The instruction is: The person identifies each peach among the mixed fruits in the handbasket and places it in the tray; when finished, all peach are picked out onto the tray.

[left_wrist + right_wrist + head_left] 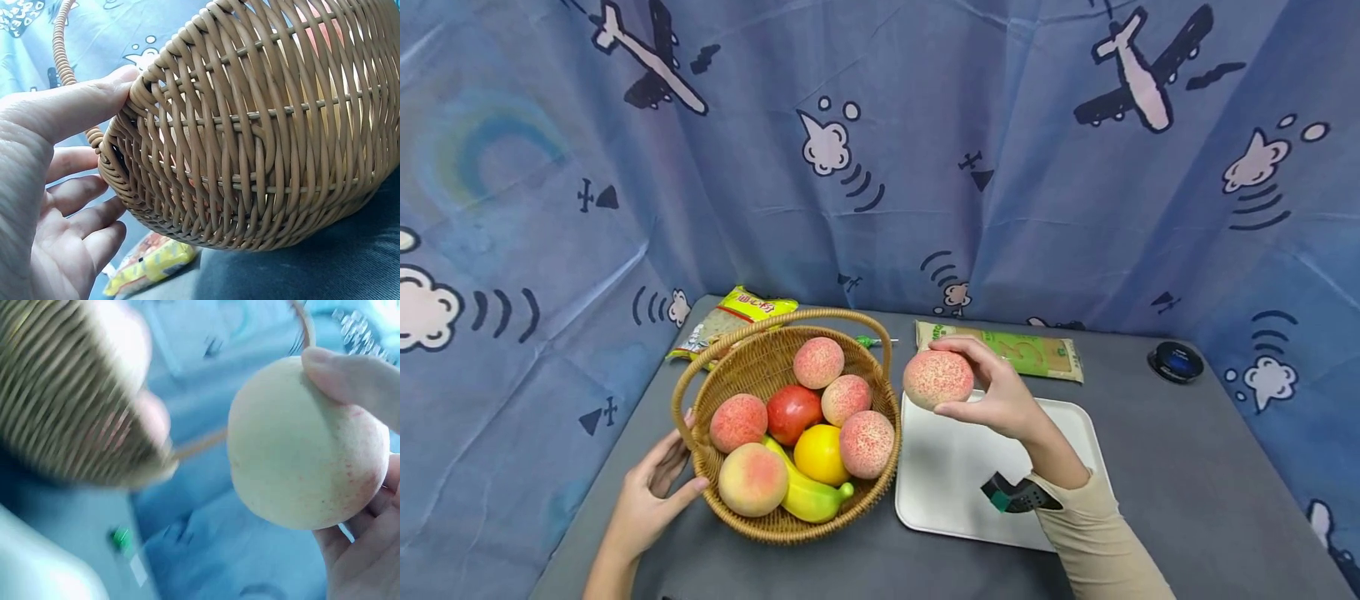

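**Peach held above tray; basket steadied**

Position: the right hand (1000, 400) holds a round, pink-speckled peach (937, 379) in the air, over the far left corner of the white rectangular plastic tray (1075, 433) and just right of the woven wicker basket with hoop handle (790, 521). The fingers curl over the top of the fruit and the thumb sits beneath it. In the right wrist view the peach (306, 447) shows a pale yellowish underside, with a fingertip (350, 375) pressing its upper edge.

The left hand (651, 492) rests against the basket's near left wall, fingers relaxed and mostly straight, thumb along the rim; the left wrist view shows the thumb (81, 103) touching the weave (262, 137).

Handling (judgement): light, rigid enough for a firm pinch, surface matt rather than slippery; likely prone to rolling once set on a flat surface. Best hold is across the widest girth, as now.

Orientation: near-spherical, so no clear long axis; the stem end cannot be made out.

Basket contents: more speckled peaches, a red apple (792, 412), an orange (820, 452), a banana (808, 497).
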The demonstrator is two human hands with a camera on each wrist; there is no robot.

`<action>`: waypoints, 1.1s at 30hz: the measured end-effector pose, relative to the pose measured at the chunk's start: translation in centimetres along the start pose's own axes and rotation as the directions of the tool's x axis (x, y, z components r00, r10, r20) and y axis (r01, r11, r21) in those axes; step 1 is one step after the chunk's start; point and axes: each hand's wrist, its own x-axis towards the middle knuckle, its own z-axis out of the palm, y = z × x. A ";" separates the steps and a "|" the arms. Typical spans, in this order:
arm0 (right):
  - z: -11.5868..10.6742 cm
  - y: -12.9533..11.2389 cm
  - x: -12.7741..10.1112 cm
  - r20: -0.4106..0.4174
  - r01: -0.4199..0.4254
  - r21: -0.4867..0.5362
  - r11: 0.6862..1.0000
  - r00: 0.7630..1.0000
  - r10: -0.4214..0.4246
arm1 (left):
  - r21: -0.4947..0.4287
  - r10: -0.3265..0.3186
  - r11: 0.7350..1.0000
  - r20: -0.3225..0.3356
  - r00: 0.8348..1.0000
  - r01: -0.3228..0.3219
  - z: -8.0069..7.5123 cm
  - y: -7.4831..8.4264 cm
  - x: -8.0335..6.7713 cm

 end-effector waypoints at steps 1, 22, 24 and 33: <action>-0.3 0.7 -0.2 -0.019 -0.041 -0.026 0.999 0.999 0.041 | 0.005 -0.004 1.000 0.005 1.000 0.004 0.0 0.0 0.0; 1.4 10.5 -2.1 -0.119 -0.321 -0.222 0.921 0.946 0.301 | 0.032 -0.114 0.993 -0.017 0.993 0.115 -0.5 0.2 -0.1; 1.5 9.6 -2.1 -0.103 -0.325 -0.204 0.923 0.945 0.310 | 0.033 -0.114 0.993 -0.010 0.993 0.114 -0.5 0.2 -0.1; 1.6 11.6 -2.7 -0.066 -0.346 -0.163 0.924 0.938 0.340 | -0.014 -0.011 1.000 0.013 1.000 0.011 0.0 0.0 0.2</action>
